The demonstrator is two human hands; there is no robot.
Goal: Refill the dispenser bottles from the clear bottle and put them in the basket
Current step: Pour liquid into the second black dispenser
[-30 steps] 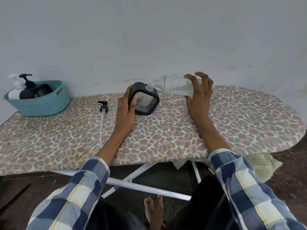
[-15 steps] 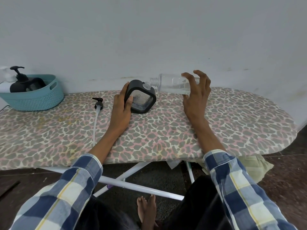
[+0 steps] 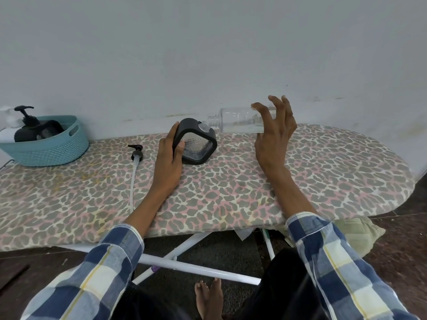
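Hands hold dispenser, tilted clear bottle.

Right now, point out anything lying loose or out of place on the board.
The pump top with its long tube lies loose on the ironing board, left of the black dispenser that the left hand tilts. No spill shows.

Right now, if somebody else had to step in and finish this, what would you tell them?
Left hand grips the square black dispenser, tilted on the ironing board.
Right hand holds the clear bottle sideways, its neck at the dispenser's opening.
Pump head lies on the board, left of the dispenser.
Done: two dispenser bottles lie in the teal basket.
Left: finish pouring, refit the pump, put this one in the basket.
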